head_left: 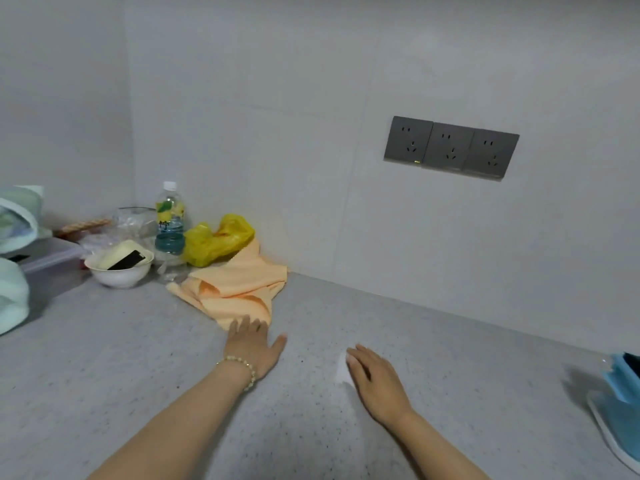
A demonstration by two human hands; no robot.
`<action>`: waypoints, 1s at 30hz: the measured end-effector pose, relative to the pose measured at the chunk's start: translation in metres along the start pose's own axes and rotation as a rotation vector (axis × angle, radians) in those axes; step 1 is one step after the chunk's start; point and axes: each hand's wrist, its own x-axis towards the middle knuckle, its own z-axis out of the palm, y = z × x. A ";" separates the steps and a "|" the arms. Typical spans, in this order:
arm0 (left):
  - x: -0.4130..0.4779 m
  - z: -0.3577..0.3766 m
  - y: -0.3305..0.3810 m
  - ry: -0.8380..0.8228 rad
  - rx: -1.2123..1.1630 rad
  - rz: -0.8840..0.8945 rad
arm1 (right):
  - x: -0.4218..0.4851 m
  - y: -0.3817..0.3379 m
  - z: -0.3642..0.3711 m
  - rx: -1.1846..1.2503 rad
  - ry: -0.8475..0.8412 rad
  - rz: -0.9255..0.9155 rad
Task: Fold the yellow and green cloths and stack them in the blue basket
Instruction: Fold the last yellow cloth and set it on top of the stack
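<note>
Lying rumpled on the grey speckled countertop (104, 375), the pale yellow-orange ribbed cloth (239, 285) runs with its long axis from the back wall toward the person, its near end narrowing almost to a point. The left hand (254, 344) is straight in front of that end. Its fingers are stretched out and slightly spread with the thumb splayed, and the fingertips touch the cloth's nearest edge without pinching it. The right hand (377, 379) rests flat on the counter, fingers together, well apart from the cloth and to its right. The left hand is therefore plainly the nearer one for drawing the cloth forward and spreading it.

A light blue plastic basket (620, 403), cut off by the right edge, sits far from the cloth on the right hand's side. A bundled pale green cloth (10, 296), probably the second one, lies at the left edge.

Behind the yellow cloth and touching it is a crumpled yellow plastic bag (214, 240). Next to the bag stands a clear plastic water bottle (169, 220) with a lemon-printed label. The label carries Chinese characters too small to read with confidence. A dark grey triple socket panel (450, 147) on the wall shows no legible writing.
</note>
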 end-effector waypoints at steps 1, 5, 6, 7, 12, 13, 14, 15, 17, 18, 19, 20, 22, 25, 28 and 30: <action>-0.006 -0.001 0.019 0.003 0.021 0.052 | -0.001 0.000 -0.003 0.048 0.025 -0.002; -0.046 0.001 0.099 -0.024 0.059 0.261 | -0.013 0.014 -0.032 0.206 0.128 0.069; -0.059 0.003 0.120 -0.032 0.060 0.310 | -0.019 0.022 -0.045 0.247 0.165 0.093; -0.072 0.005 0.139 -0.036 0.062 0.361 | -0.024 0.030 -0.057 0.278 0.203 0.111; -0.134 0.006 0.220 -0.141 0.005 0.707 | -0.058 0.078 -0.120 0.275 0.249 0.184; -0.140 0.002 0.228 -0.129 -0.050 0.758 | -0.064 0.084 -0.129 0.276 0.231 0.189; -0.143 -0.005 0.234 -0.070 -0.123 0.786 | -0.070 0.089 -0.137 0.286 0.217 0.191; -0.144 -0.012 0.237 0.018 -0.196 0.792 | -0.078 0.093 -0.145 0.304 0.205 0.193; -0.134 -0.026 0.233 0.139 -0.321 0.708 | -0.090 0.093 -0.155 0.319 0.131 0.199; -0.128 -0.030 0.229 0.126 -0.332 0.641 | -0.097 0.094 -0.160 0.298 0.060 0.203; -0.121 -0.032 0.224 0.068 -0.285 0.572 | -0.103 0.092 -0.164 0.259 -0.039 0.200; -0.116 -0.031 0.219 -0.006 -0.204 0.518 | -0.107 0.089 -0.165 0.214 -0.154 0.196; -0.113 -0.022 0.214 -0.140 -0.100 0.454 | -0.115 0.084 -0.165 0.134 -0.347 0.175; -0.111 -0.007 0.212 -0.265 -0.089 0.408 | -0.117 0.080 -0.155 0.032 -0.422 0.128; -0.110 -0.008 0.208 -0.248 -0.017 0.458 | -0.118 0.080 -0.147 -0.071 -0.289 0.046; -0.108 -0.009 0.206 -0.225 -0.079 0.484 | -0.118 0.082 -0.145 -0.048 -0.182 0.031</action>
